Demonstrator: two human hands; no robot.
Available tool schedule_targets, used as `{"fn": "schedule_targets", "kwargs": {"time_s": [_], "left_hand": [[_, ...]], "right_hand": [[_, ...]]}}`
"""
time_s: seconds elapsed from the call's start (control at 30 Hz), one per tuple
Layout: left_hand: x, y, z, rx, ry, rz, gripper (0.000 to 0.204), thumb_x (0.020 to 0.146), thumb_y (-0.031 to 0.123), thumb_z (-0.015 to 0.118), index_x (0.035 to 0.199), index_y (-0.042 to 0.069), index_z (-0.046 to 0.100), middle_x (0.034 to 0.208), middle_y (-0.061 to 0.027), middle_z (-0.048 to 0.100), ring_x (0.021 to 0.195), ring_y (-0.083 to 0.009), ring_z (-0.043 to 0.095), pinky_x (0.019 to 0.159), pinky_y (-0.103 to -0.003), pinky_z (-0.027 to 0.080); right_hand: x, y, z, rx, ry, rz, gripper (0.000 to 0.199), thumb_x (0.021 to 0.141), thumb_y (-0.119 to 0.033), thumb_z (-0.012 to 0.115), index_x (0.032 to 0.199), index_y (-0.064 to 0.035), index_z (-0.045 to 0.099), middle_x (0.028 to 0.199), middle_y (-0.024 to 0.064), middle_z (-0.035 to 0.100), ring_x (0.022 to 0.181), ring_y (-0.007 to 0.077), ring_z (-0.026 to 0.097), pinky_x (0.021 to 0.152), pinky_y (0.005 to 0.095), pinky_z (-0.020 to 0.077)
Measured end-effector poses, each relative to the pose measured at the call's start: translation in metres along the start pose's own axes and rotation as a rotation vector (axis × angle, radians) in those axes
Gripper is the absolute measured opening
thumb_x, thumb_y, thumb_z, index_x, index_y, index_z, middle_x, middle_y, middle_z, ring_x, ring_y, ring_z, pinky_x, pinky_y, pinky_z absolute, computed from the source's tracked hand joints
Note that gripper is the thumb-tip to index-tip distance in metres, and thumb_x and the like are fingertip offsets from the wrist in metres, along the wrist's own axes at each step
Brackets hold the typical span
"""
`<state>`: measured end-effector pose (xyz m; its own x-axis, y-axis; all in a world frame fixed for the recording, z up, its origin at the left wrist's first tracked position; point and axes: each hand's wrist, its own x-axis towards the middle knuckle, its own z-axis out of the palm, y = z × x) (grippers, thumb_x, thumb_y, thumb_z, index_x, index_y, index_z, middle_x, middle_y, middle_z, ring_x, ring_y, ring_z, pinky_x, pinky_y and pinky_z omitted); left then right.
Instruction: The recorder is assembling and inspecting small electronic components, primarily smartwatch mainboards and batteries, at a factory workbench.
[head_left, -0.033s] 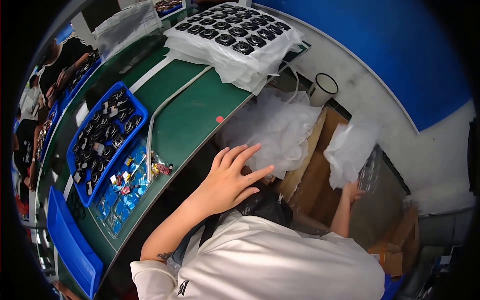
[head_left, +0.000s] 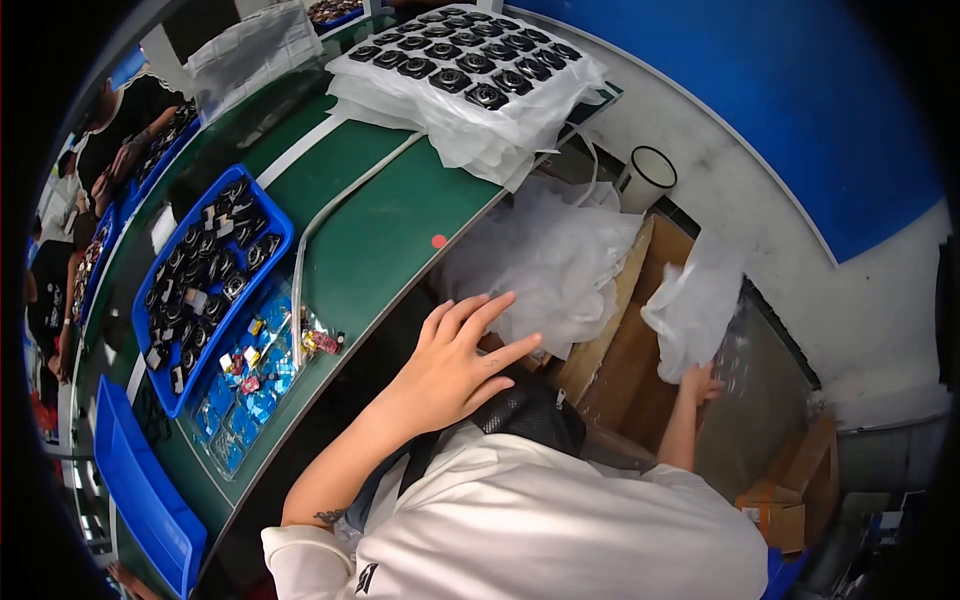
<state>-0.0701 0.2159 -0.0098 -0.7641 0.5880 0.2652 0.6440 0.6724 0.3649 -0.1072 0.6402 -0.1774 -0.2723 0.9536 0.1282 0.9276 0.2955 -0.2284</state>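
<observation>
My left hand [head_left: 455, 362] is held out over the gap beside the table edge, fingers spread, nothing in it. To the right, my right hand [head_left: 700, 384] is closed at the lower end of a crumpled white plastic sheet [head_left: 692, 318]. Its fingertips are partly hidden. Just beside it shows something clear and shiny, too blurred to name. Between my hands, a heap of thin white plastic sheets [head_left: 545, 260] lies by an open cardboard box [head_left: 625, 335].
Rows of black round-centred parts [head_left: 475, 63] sit on white sheeting on the green table [head_left: 385, 215]. A blue bin [head_left: 283, 222] holds similar parts; another blue bin [head_left: 140, 490] stands nearer. A white cylinder [head_left: 640, 185] stands by the wall. People work at far left.
My right hand and the white plastic sheet have shifted slightly left. My left hand has barely moved.
</observation>
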Motion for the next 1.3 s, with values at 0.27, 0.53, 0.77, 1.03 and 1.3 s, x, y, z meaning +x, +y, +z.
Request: {"fn": "schedule_targets", "kwargs": {"time_s": [0.27, 0.53, 0.77, 1.03, 1.3], "left_hand": [[-0.009, -0.025, 0.022, -0.079, -0.066, -0.115, 0.049, 0.083, 0.025, 0.063, 0.131, 0.022, 0.052, 0.138, -0.0145, 0.036, 0.124, -0.034, 0.036, 0.1, -0.047, 0.033], [-0.001, -0.037, 0.018, -0.179, -0.016, -0.138, 0.041, 0.081, 0.019, 0.065, 0.121, 0.011, 0.058, 0.125, -0.0111, 0.05, 0.116, -0.0308, 0.046, 0.094, -0.041, 0.04], [-0.039, -0.031, -0.046, -0.353, -0.001, -0.238, 0.029, 0.081, 0.013, 0.066, 0.109, 0.005, 0.063, 0.108, -0.0101, 0.062, 0.09, -0.0271, 0.061, 0.078, -0.036, 0.051], [0.017, -0.045, -0.111, -0.485, 0.041, -0.421, 0.016, 0.085, 0.009, 0.061, 0.097, 0.001, 0.067, 0.085, -0.0127, 0.067, 0.072, -0.0205, 0.067, 0.067, -0.03, 0.051], [0.104, -0.111, -0.091, -1.057, 0.279, -0.6, 0.033, 0.094, 0.024, 0.055, 0.108, -0.005, 0.06, 0.088, -0.0085, 0.066, 0.08, -0.0122, 0.062, 0.072, -0.023, 0.05]], "right_hand": [[-0.111, -0.166, 0.067, 1.318, -0.559, -0.92, 0.075, 0.065, 0.007, 0.04, 0.139, -0.0044, 0.038, 0.142, 0.0154, 0.039, 0.135, 0.0281, 0.031, 0.113, 0.0391, 0.0176], [-0.186, -0.301, 0.183, -0.209, -1.063, -1.608, 0.061, 0.066, -0.009, 0.059, 0.127, -0.0079, 0.053, 0.124, 0.0177, 0.056, 0.118, 0.0347, 0.049, 0.095, 0.0409, 0.0421], [-0.184, -0.299, 0.025, 0.665, -1.21, -1.524, 0.048, 0.064, -0.025, 0.08, 0.103, -0.0023, 0.064, 0.088, 0.0077, 0.066, 0.078, 0.0177, 0.061, 0.065, 0.0305, 0.0475], [-0.165, -0.276, -0.14, 1.339, -0.444, -1.619, 0.02, 0.071, -0.013, 0.076, 0.088, -0.0056, 0.069, 0.062, 0.0011, 0.058, 0.049, 0.0081, 0.049, 0.046, 0.0226, 0.0383], [-0.181, -0.319, -0.176, 1.3, -0.384, -1.601, 0.014, 0.079, 0.001, 0.064, 0.092, -0.0044, 0.068, 0.064, 0.0087, 0.064, 0.051, 0.0124, 0.061, 0.047, 0.0247, 0.0434]]}}
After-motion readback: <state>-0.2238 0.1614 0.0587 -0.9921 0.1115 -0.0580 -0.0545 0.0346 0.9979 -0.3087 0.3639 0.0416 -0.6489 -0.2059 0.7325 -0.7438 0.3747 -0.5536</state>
